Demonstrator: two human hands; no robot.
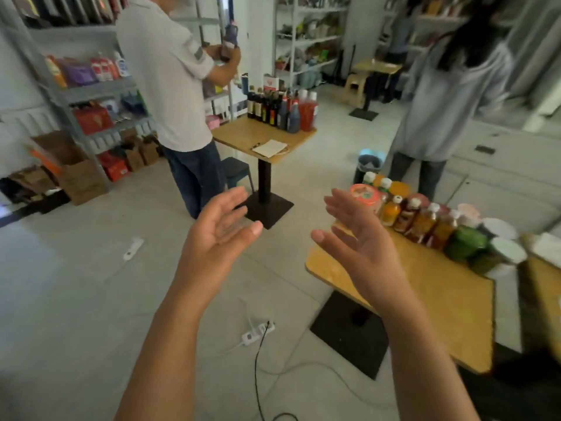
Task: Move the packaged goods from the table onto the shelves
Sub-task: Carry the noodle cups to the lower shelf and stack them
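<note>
tabletop (440, 293) tan wood | bottles (422, 223) orange-amber, white-capped | packet (464, 241) green | lid (364, 194) pink | base (349, 332) black | floor (76, 299) pale grey | power strip (258, 331) white

One wide-angle head camera looks forward and down, close over the table (440, 293), shelves (100, 89) farther off.

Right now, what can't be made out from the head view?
Head view only.
1. Bottles on the near table: labels blurred.
2. Near table's left edge: partly hidden by the right hand.
3. Paper on the far table: writing too small.
4. Dark bottle held by the person in white: blurred, label unreadable.
</note>
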